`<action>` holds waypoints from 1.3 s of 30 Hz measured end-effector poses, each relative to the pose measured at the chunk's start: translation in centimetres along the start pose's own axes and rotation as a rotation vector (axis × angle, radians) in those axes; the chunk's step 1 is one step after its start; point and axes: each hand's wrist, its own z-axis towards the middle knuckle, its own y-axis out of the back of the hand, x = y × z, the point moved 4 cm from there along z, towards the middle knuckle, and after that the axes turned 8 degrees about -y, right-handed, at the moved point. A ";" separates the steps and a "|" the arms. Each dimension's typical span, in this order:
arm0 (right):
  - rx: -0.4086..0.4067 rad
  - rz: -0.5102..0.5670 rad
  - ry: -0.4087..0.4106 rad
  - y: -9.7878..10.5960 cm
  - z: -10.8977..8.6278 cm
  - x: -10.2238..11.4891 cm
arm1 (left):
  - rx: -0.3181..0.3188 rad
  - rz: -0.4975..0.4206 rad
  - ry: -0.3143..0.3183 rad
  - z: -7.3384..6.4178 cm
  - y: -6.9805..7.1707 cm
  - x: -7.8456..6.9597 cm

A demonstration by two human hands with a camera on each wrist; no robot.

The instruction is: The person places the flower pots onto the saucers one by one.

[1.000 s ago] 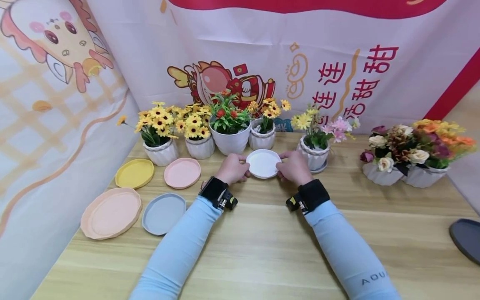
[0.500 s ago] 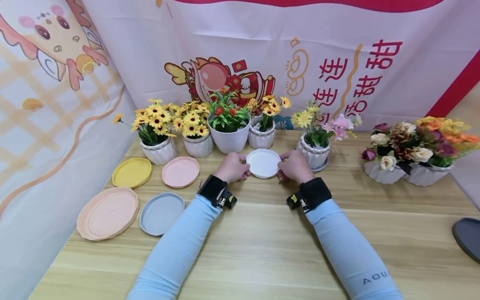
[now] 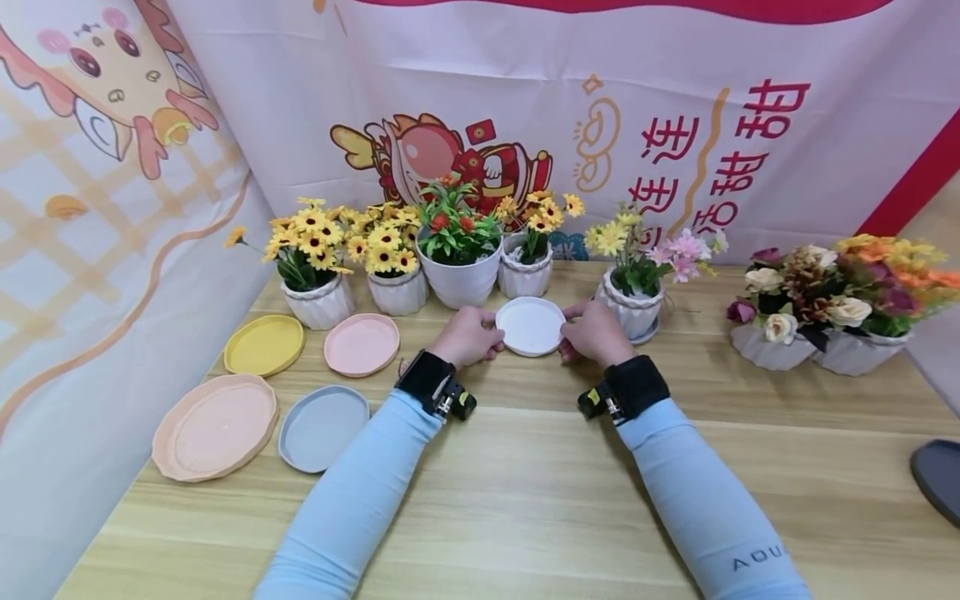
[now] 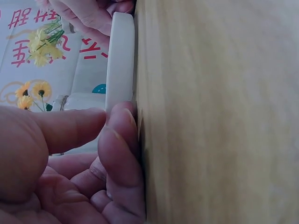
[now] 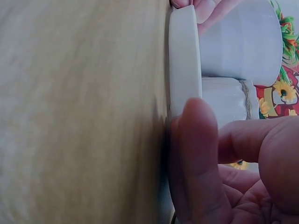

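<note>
A shallow white plant saucer [image 3: 530, 326] lies between my two hands, close over the wooden table in front of the small yellow-flower pot [image 3: 524, 271]. My left hand [image 3: 467, 337] pinches its left edge; in the left wrist view the thumb touches the upper rim and the fingertips sit low on the side wall [image 4: 120, 60]. On the opposite edge my right hand [image 3: 597, 335] pinches it too. The right wrist view has the index finger [image 5: 198, 140] along the wall, and part of the thumb's contact is hidden behind it.
Yellow [image 3: 264, 345], pink [image 3: 362, 345], peach [image 3: 215, 427] and blue-grey [image 3: 324, 428] saucers lie at left. Potted flowers line the back; one pot [image 3: 630, 306] stands on a saucer beside my right hand. Two rose pots [image 3: 772, 346] stand right, a dark saucer [image 3: 939, 479] at the right edge.
Both hands keep their pinch on the white saucer, which stays almost in place. The whole view has shifted slightly with the head.
</note>
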 end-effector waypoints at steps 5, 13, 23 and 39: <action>0.002 0.023 0.020 0.0 -0.3 0.1 | -0.003 -0.021 0.006 -0.1 0.0 0.0; -0.038 -0.066 0.045 1.5 -1.9 1.3 | 0.000 -0.042 0.021 0.1 0.1 0.3; -0.047 0.131 0.120 4.2 -2.0 6.3 | -0.018 -0.032 0.016 0.1 -0.2 0.4; 0.002 0.053 -0.110 1.8 6.0 8.4 | -0.047 0.017 -0.035 0.2 -0.3 0.3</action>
